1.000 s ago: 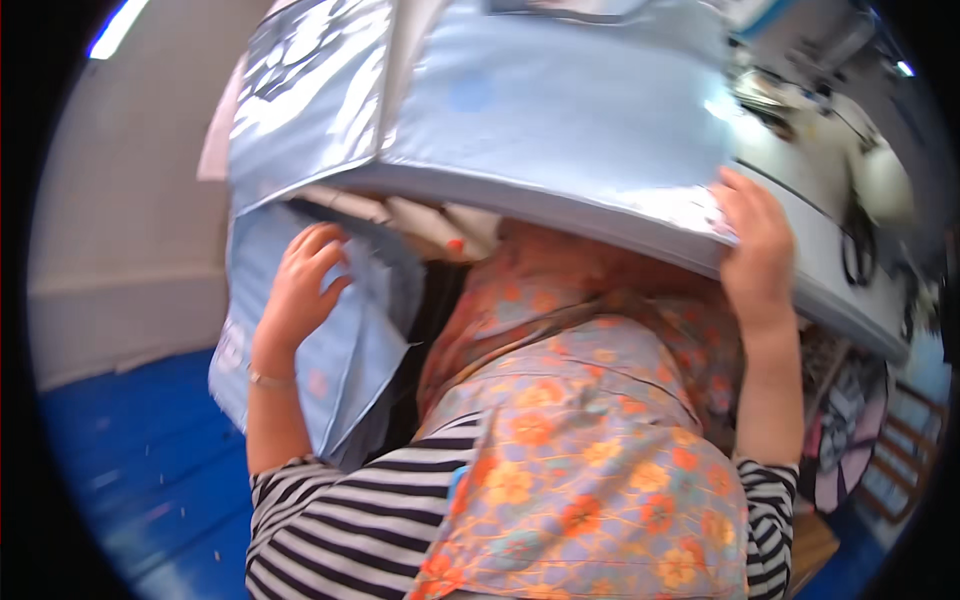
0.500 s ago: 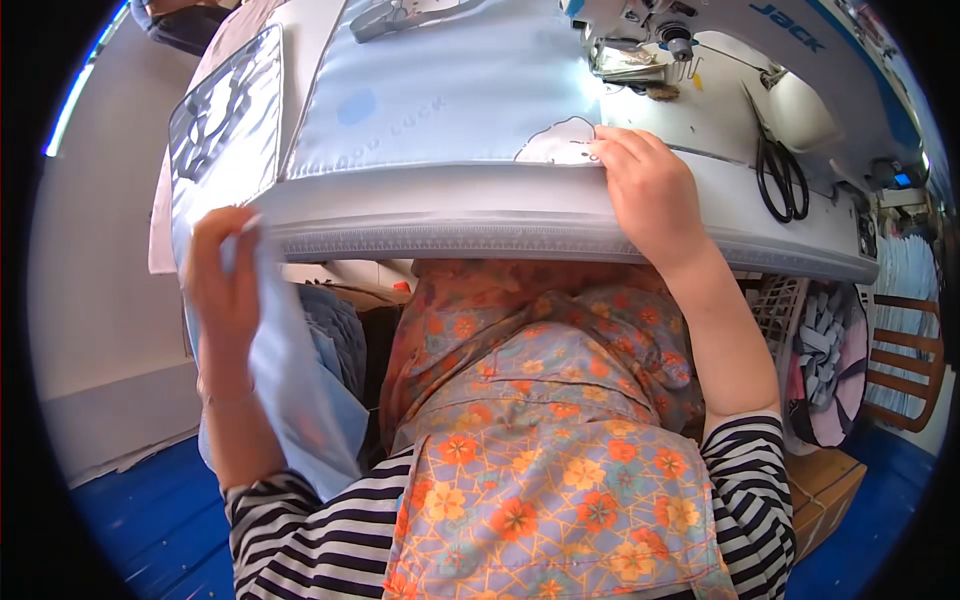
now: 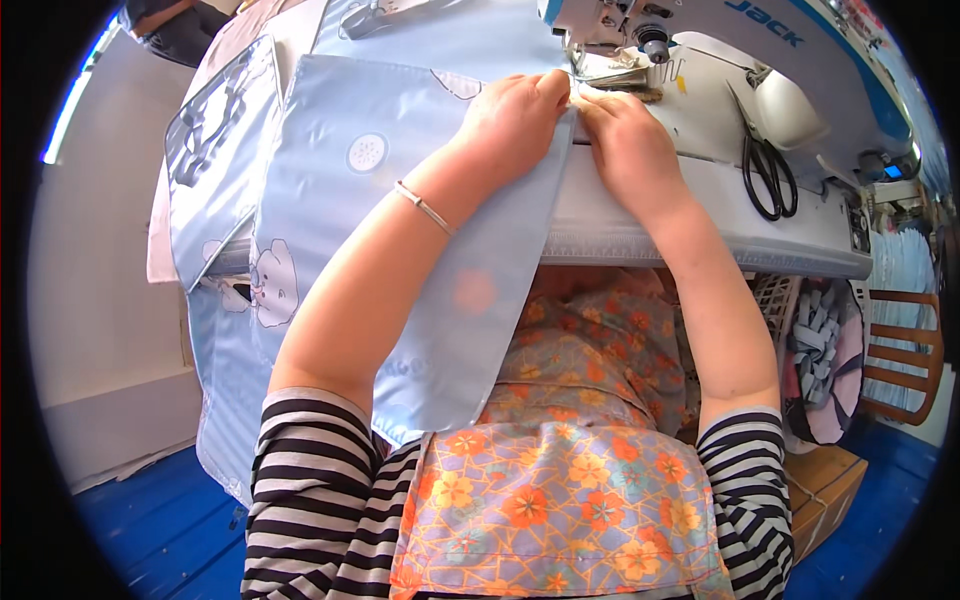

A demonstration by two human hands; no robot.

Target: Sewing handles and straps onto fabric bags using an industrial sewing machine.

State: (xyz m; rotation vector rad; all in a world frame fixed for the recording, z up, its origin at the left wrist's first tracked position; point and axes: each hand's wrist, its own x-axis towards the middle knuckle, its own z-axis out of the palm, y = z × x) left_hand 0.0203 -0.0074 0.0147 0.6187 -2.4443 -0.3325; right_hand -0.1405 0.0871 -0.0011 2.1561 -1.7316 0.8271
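Fingers of both hands meet at the presser foot (image 3: 600, 62) of the sewing machine (image 3: 700, 40). The left hand (image 3: 515, 110) lies flat on the pale blue fabric panel (image 3: 400, 190), fingers narrow and pressed down on its top edge, pinning rather than gripping. The right hand (image 3: 625, 145) sits just beside it, fingers curled close on the same edge; whether they pinch it or only press cannot be told.

Change noted: half a second ago the left hand hung below the worktop (image 3: 700, 235) holding fabric, and the right hand rested alone on the front rim. Now the panel is spread across the worktop with its edge brought up to the needle area, its lower part draped over the front edge onto the lap. Judgement: the panel appears positioned and ready for stitching.

Count:
- One sewing machine.
- One pair of black scissors (image 3: 765, 175), on the worktop right of the hands and apart from them.
- One bracelet (image 3: 425, 208) on the left wrist.
- At least two further printed blue panels (image 3: 215, 170) at the left, overlapping and hanging down.
- One basket (image 3: 825, 355) of grey fabric strips under the right end.
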